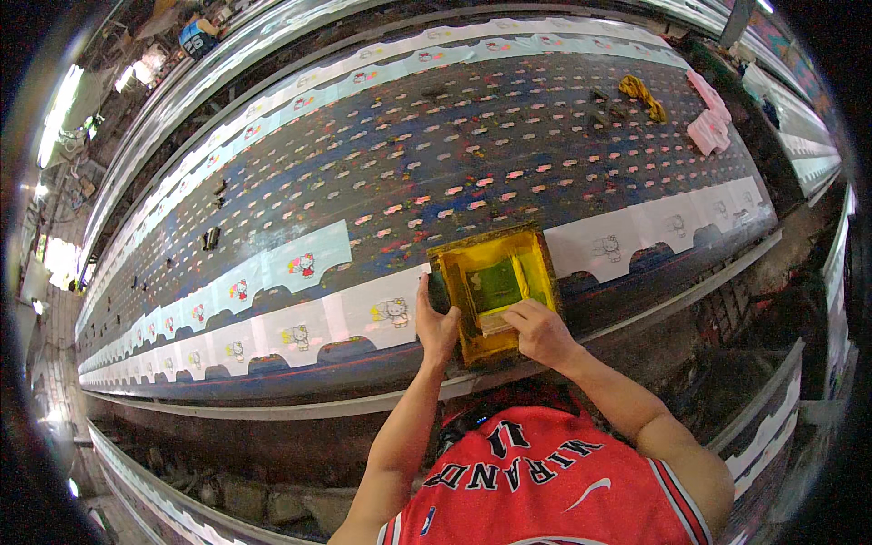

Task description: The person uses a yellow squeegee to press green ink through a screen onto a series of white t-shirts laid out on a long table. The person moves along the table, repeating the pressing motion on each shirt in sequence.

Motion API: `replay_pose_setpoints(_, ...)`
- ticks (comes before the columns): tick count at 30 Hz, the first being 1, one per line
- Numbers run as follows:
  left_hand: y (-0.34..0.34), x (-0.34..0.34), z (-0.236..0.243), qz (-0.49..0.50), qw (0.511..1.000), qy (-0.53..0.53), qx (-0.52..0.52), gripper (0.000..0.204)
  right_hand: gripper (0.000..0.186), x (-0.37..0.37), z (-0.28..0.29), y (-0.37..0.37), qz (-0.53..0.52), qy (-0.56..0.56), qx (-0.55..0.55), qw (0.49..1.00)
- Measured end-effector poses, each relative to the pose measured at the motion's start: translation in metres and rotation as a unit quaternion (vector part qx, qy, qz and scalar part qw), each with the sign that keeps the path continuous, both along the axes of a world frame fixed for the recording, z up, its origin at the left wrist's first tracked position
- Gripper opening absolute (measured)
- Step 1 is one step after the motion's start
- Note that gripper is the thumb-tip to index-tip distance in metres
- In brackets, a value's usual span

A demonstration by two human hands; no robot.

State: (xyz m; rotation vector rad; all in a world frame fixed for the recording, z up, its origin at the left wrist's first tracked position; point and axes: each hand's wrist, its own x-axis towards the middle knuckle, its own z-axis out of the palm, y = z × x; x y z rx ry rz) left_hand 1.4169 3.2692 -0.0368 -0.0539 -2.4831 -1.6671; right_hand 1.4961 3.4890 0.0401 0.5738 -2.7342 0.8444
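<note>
A screen-printing frame [465, 338] with a yellow border and a greenish mesh lies on white scalloped fabric near the long table's front edge. My left hand [438, 329] grips the left side of this frame, thumb toward me and fingers stretched up along the edge. Inside the frame, my right hand [542, 336] is closed round a squeegee [495, 322] with a pale edge, close to the near side. Left of the frame runs the white fabric strip [350, 311] with coloured cartoon figures; to the right, the strip [610, 247] carries only outlined figures.
Behind the frame, a light blue printed strip [272, 272] ends. Farther off lie a mustard cloth [642, 96], pink fabric [709, 127] and small dark pieces [211, 238]. A metal rail [263, 411] edges the table. Another person [196, 36] is at the far left.
</note>
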Motion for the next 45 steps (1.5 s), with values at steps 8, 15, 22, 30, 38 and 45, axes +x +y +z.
replay_pose_setpoints(8,0.026,0.003,0.007,0.014,0.995,-0.061,-0.084,0.087,0.029,0.006,-0.020,0.029,0.013,-0.023,0.002,1.000)
replay_pose_setpoints(15,0.026,0.003,0.003,0.017,0.995,-0.054,-0.079,0.087,0.037,0.017,-0.014,0.030,0.014,0.012,-0.025,1.000)
replay_pose_setpoints(22,0.029,0.004,0.011,0.000,0.993,-0.072,-0.097,0.088,0.036,0.044,-0.021,0.030,0.015,0.017,-0.002,1.000)
replay_pose_setpoints(30,0.027,0.004,0.011,0.005,0.993,-0.076,-0.088,0.087,0.031,0.014,-0.037,0.028,0.030,0.061,0.017,0.998)
replay_pose_setpoints(38,0.030,0.005,0.024,-0.007,0.993,-0.112,-0.042,0.087,0.020,-0.118,-0.020,0.024,-0.015,0.025,-0.020,0.999)
replay_pose_setpoints(45,0.028,0.006,0.014,0.009,0.994,-0.074,-0.075,0.086,0.028,-0.033,-0.040,0.023,-0.007,0.016,-0.016,1.000)
